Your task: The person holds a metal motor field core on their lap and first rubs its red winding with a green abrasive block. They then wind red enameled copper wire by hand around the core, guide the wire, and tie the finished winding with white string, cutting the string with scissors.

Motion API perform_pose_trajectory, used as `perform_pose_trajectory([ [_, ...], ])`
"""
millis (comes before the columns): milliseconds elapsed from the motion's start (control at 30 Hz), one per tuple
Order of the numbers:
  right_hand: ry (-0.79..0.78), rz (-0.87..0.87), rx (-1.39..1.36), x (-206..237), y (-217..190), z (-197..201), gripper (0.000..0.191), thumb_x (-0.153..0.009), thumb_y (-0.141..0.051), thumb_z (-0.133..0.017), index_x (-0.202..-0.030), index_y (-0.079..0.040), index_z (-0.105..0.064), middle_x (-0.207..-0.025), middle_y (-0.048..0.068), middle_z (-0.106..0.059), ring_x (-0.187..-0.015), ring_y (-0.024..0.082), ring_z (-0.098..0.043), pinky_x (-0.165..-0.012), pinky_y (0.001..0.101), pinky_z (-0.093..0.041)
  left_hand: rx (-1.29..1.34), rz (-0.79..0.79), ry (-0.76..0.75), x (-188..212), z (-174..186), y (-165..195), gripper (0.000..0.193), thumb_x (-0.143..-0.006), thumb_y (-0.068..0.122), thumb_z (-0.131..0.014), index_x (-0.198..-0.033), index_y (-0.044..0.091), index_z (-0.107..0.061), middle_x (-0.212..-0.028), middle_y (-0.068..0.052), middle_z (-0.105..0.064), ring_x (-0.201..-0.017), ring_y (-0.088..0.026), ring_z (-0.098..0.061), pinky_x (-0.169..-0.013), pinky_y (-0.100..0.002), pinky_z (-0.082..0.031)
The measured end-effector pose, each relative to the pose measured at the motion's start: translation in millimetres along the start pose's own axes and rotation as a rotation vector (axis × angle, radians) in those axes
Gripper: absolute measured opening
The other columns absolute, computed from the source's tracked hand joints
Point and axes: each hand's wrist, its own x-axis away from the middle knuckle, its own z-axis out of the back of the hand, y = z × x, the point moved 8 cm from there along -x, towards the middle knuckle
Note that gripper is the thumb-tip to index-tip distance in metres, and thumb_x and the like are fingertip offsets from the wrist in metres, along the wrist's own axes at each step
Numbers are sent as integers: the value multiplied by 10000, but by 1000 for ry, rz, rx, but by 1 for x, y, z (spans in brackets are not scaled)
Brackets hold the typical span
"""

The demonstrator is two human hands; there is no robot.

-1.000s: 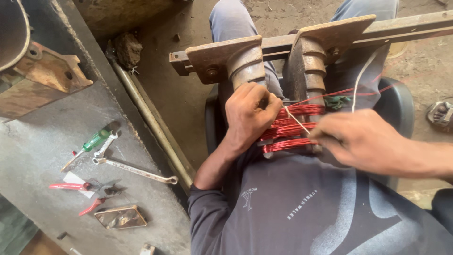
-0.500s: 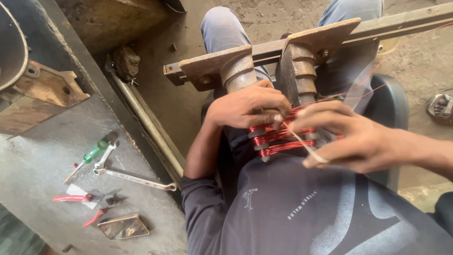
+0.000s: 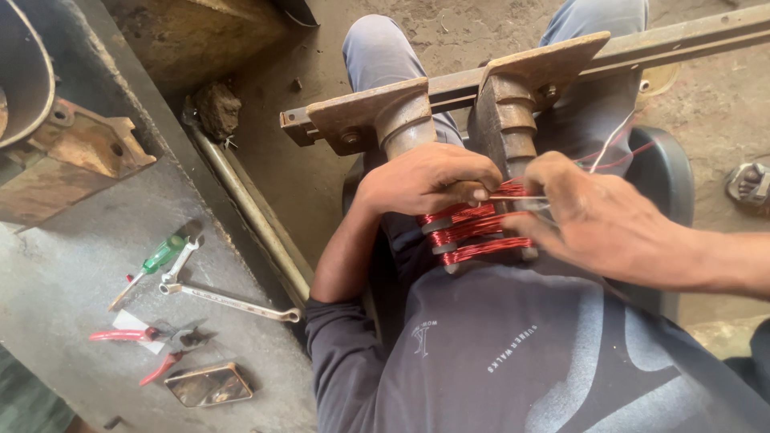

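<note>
A stepped wooden winding former (image 3: 449, 104) on a rusty metal bar lies across my lap. Red copper wire coils (image 3: 473, 228) are wound on its steps close to my body. My left hand (image 3: 429, 178) rests on top of the coils and presses them with curled fingers. From the right, my right hand (image 3: 597, 216) pinches a thin strand between thumb and fingers at the coils' right side. A thin white and red wire (image 3: 613, 140) trails away behind that hand.
On the grey slab at left lie a green-handled screwdriver (image 3: 152, 263), a spanner (image 3: 228, 298), red-handled pliers (image 3: 148, 337) and a small flat rectangular object (image 3: 210, 385). A pipe (image 3: 249, 208) runs along the slab's edge. A sandalled foot (image 3: 750, 183) shows at far right.
My right hand has moved up and left onto the coils, and my left hand has shifted right over them. The camera has tipped, so the former sits lower in view.
</note>
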Motion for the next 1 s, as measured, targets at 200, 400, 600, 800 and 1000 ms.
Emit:
perform_pose_trajectory([
  [200, 181, 342, 41, 4, -32, 15, 229, -876, -256, -711, -823, -35, -681, -819, 113, -657, -743, 363, -659, -727, 450, -522, 87, -193, 72, 6, 0, 16, 188, -952, 54, -664, -1138, 31, -649, -1150, -93, -689, -1223, -292, -623, -1139, -427, -488],
  [400, 161, 258, -59, -1, -15, -2, 273, -858, -182, -705, -629, -36, -674, -663, 118, -663, -656, 329, -653, -675, 440, -507, 225, -113, -130, 0, -13, 3, 134, -1077, 155, -619, -1144, 46, -658, -1134, -79, -698, -1279, -281, -603, -1155, -445, -461],
  [600, -100, 118, 58, 10, -5, -17, 264, -851, -322, -785, -715, -103, -724, -749, 74, -690, -749, 281, -661, -707, 424, -513, 99, -56, -113, -4, -5, -8, 161, -1066, 188, -630, -1134, 43, -650, -1000, -80, -706, -969, -244, -614, -1008, -447, -467],
  [800, 129, 646, -333, 12, -37, 6, 265, -960, -346, -631, -820, -123, -661, -1053, 60, -724, -1159, 372, -586, -994, 438, -423, 353, 128, -155, -5, -12, -17, 172, -1079, 190, -568, -1177, 49, -578, -913, -57, -685, -854, -191, -711, -786, -333, -548],
  [1000, -176, 374, -737, 5, -10, -17, 321, -1043, -214, -534, -774, -41, -561, -804, 37, -608, -864, 229, -581, -859, 382, -463, 331, -2, -228, -10, -10, -4, 165, -1079, 177, -600, -1144, 25, -610, -1020, -85, -720, -924, -239, -711, -810, -363, -544],
])
